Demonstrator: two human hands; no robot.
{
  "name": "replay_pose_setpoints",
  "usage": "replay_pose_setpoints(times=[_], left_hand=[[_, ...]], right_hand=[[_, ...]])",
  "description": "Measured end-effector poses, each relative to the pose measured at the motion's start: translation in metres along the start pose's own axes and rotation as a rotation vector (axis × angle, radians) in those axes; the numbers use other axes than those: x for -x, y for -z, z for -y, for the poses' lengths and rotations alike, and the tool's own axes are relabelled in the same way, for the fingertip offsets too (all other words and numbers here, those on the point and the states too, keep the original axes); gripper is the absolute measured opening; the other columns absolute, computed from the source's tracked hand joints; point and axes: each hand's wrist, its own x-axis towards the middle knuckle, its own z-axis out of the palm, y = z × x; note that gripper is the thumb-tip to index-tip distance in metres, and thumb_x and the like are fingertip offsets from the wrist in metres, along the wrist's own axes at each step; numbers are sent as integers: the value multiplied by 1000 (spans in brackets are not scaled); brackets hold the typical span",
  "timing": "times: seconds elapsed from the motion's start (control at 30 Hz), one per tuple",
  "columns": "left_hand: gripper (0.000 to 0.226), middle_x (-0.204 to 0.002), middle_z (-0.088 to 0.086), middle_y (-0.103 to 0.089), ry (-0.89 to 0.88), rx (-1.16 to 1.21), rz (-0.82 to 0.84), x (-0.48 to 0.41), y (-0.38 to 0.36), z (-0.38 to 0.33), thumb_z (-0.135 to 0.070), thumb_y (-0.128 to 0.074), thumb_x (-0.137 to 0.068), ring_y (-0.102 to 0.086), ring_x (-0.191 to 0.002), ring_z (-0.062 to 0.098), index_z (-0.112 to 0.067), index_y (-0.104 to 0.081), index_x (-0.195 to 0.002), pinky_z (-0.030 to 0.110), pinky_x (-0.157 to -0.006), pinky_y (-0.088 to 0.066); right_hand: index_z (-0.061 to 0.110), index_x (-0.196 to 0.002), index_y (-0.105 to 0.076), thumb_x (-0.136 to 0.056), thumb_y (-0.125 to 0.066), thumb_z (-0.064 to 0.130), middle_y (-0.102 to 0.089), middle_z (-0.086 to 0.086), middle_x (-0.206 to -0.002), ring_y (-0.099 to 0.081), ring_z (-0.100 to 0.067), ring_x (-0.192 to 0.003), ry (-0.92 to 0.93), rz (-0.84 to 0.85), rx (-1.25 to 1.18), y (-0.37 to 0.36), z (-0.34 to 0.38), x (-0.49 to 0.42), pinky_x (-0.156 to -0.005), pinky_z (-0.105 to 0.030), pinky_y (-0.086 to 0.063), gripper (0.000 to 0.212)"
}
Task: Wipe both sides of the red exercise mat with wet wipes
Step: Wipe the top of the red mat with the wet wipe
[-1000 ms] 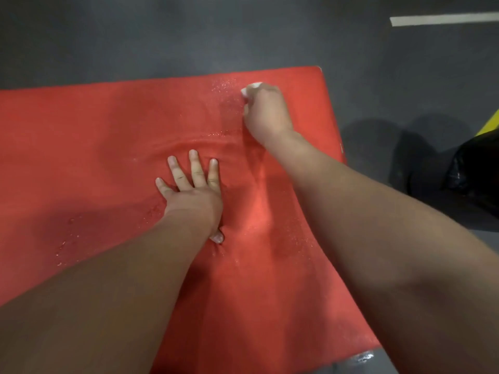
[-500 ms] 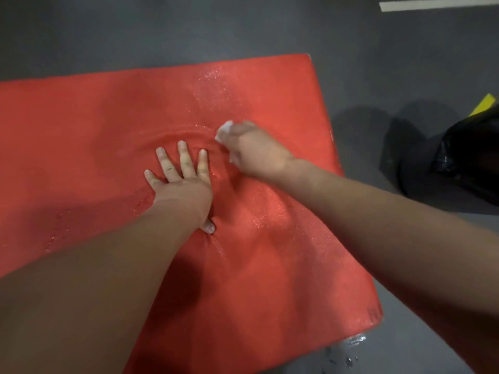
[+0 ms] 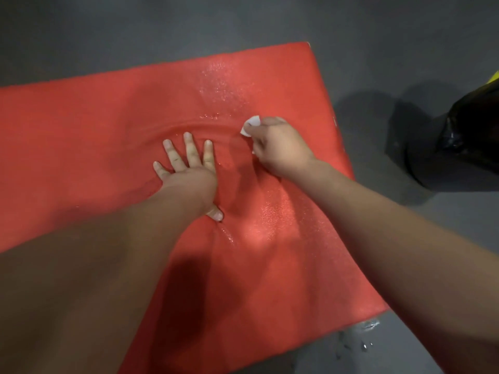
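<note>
The red exercise mat lies flat on the grey floor and fills most of the view, glistening wet near its far right part. My left hand presses flat on the mat's middle with fingers spread straight. Just to its right, my right hand grips a crumpled white wet wipe against the mat; only a corner of the wipe shows past my fingers. Small ripples in the mat run ahead of both hands.
A black plastic bag with a yellow bit behind it sits on the floor at the right edge. Water drops lie on the grey floor off the mat's near right corner.
My right hand pulled the wipe back from the mat's far right part toward me, then shifted a little to the right. My left hand stayed pressed in place.
</note>
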Motion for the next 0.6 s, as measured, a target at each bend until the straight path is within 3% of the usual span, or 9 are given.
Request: replay_pose_setpoints(times=[0.1, 0.17, 0.23, 0.3, 0.37, 0.47, 0.53, 0.6], left_hand=[[161, -144, 16, 57, -20, 8, -17, 4, -1, 1, -52, -92, -61, 38, -137, 56, -23, 44, -143, 75, -115, -1], [159, -147, 15, 55, -46, 19, -30, 9, -2, 3, -52, -92, -62, 37, -138, 54, -24, 41, -145, 74, -116, -2], [157, -152, 14, 49, -84, 24, -68, 14, -5, 6, -55, -91, -63, 33, -142, 52, -25, 36, -150, 72, -117, -5], [152, -158, 12, 41, -127, 22, -117, 19, -9, 14, -63, -87, -64, 26, -147, 49, -27, 30, -154, 68, -119, -9], [144, -163, 8, 34, -156, 19, -140, 25, -14, 24, -70, -80, -67, 21, -151, 44, -29, 23, -157, 64, -121, -14], [132, -166, 5, 26, -179, -44, -141, 33, -17, 39, -72, -74, -74, 15, -154, 39, -28, 17, -160, 63, -121, -14], [132, -167, 6, 24, -124, -38, -156, 37, -16, 49, -72, -73, -74, 14, -153, 42, -28, 16, -160, 65, -121, -13], [139, -165, 7, 30, -36, 13, -126, 40, -18, 59, -72, -77, -70, 18, -152, 43, -28, 21, -158, 67, -118, -13]], right_hand=[[22, -106, -74, -84, -52, 15, -54, -10, -92, -53, -34, -88, -169, -51, -20, 1, -6, 11, -79, -36, -44, 32], [19, -103, -76, -85, -52, 12, -59, -10, -94, -58, -32, -90, -219, -101, -110, 5, -2, 16, -82, -35, -47, 31], [15, -100, -77, -89, -55, 9, -69, -9, -92, -63, -21, -87, -277, -104, -220, 15, 6, 21, -78, -25, -44, 25], [11, -91, -73, -94, -56, 12, -67, -2, -76, -58, -4, -64, -391, -33, -408, 26, 10, 23, -65, -20, -40, 17], [12, -84, -67, -95, -57, 8, -60, 2, -65, -50, -2, -52, -522, 14, -621, 35, 11, 23, -59, -24, -41, 15], [16, -81, -63, -93, -59, 12, -64, -3, -72, -58, -15, -64, -655, 23, -563, 42, 3, 21, -64, -28, -44, 13], [9, -94, -68, -89, -60, 18, -70, -11, -93, -64, -26, -89, -723, 28, -257, 43, -5, 22, -75, -32, -47, 13], [5, -109, -66, -88, -55, 12, -64, -19, -111, -58, -34, -107, -763, -72, -138, 43, -7, 26, -88, -34, -42, 25]])
